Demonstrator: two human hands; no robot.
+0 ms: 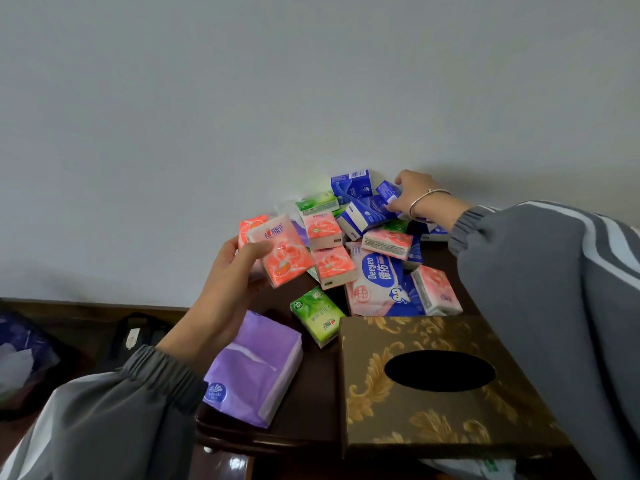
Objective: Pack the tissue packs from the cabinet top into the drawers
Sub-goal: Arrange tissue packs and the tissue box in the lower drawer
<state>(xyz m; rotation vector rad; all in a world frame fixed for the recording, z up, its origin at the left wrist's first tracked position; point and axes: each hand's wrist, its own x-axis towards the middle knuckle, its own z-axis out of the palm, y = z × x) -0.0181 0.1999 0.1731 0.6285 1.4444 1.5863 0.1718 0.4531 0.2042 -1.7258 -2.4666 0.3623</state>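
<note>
A heap of small tissue packs, pink, blue and green, lies on the dark cabinet top (311,403) against the wall. My left hand (232,271) holds pink tissue packs (284,252) lifted at the heap's left edge. My right hand (414,195) reaches to the back of the heap, fingers closed on a small blue tissue pack (388,191). A green pack (317,315) lies alone in front. A larger purple pack (256,368) rests at the cabinet's left front. A white Deeyeo wipes pack (381,285) sits in the middle. No drawer shows.
A brown tissue box with gold pattern (443,386) stands at the front right of the cabinet. The white wall is right behind the heap. Bags lie on the floor at the left (27,355).
</note>
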